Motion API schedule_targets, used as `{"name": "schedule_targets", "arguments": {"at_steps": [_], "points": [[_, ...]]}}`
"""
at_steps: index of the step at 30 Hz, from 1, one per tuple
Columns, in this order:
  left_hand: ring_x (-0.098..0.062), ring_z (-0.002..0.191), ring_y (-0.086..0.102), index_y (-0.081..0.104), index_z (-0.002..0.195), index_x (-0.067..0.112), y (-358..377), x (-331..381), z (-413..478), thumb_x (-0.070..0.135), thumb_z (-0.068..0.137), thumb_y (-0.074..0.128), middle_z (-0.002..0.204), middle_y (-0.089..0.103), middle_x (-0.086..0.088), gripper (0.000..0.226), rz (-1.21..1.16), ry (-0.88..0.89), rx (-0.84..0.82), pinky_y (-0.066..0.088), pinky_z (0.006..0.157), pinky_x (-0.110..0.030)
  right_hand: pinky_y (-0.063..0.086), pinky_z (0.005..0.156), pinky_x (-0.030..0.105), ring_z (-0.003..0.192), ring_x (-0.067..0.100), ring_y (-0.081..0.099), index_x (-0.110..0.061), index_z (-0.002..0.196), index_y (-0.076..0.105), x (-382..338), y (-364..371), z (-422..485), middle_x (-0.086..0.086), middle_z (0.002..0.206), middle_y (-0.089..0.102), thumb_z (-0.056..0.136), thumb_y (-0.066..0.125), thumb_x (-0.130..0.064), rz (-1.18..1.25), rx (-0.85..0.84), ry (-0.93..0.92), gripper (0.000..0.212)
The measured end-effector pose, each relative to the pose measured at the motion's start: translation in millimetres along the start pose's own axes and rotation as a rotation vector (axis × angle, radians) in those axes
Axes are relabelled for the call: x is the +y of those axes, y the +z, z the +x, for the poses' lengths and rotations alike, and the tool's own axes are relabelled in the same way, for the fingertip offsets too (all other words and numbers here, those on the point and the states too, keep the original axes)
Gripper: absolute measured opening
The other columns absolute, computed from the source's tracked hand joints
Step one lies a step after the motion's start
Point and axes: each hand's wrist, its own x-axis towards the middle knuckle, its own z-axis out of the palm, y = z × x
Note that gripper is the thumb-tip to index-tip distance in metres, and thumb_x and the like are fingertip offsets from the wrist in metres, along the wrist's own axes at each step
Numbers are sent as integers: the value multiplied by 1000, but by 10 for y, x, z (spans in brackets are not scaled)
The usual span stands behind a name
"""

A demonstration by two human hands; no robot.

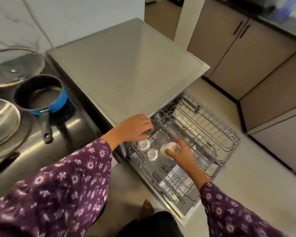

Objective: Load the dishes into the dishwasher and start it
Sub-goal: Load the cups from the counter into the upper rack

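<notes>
While the right hand (179,152) grips a white cup (166,148) low over the upper rack (212,127), just beside two inverted cups (143,144), and the left hand (135,127) rests straight-fingered on the rack rim, the cup looks light, rigid, breakable: hold round its sides.

I work from a single view, the head camera. It sits at the person's head height and faces forward and steeply down; the wide-angle lens bows straight edges toward the frame borders. The dishwasher (126,65) and its pulled-out rack (212,127) lie close below, near frame centre. Both sleeves enter from the bottom edge. The left hand (135,127) and the right hand (183,153), which holds a white cup (167,147), sit mid-frame. The stove (72,124) occupies the left edge and the cabinets (246,65) the right.
</notes>
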Motion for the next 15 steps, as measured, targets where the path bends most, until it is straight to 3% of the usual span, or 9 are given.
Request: {"name": "schedule_targets", "arguments": {"at_steps": [2, 5, 11, 15], "points": [[-20, 124, 48, 59, 122, 11, 123, -93, 80, 37, 94, 53, 127, 59, -5, 38, 65, 43, -75, 15, 114, -28, 47, 84, 37, 104, 29, 53, -21, 125, 44, 163, 75, 111, 10, 120, 47, 74, 74, -42, -236, -74, -41, 63], [-16, 131, 41, 58, 122, 16, 272, -209, 95, 43, 95, 49, 131, 56, 0, 40, 107, 39, -161, 2, 118, -28, 52, 86, 40, 103, 27, 54, -28, 126, 41, 341, 252, 246, 7, 124, 42, 72, 75, -39, -362, -177, -85, 66], [-15, 117, 54, 66, 108, 19, 410, -328, 110, 30, 90, 58, 115, 65, 3, 22, 7, 55, -27, 18, 118, -34, 51, 91, 44, 112, 33, 54, -25, 134, 36, 621, 564, 516, 10, 133, 37, 73, 77, -31, -518, -334, -98, 74], [-14, 112, 57, 68, 103, 21, 466, -372, 115, 27, 87, 60, 110, 66, 6, 19, -3, 75, 9, 18, 117, -30, 49, 95, 48, 120, 36, 47, -27, 139, 33, 732, 712, 625, 10, 137, 35, 75, 76, -28, -587, -406, -94, 78]]}}
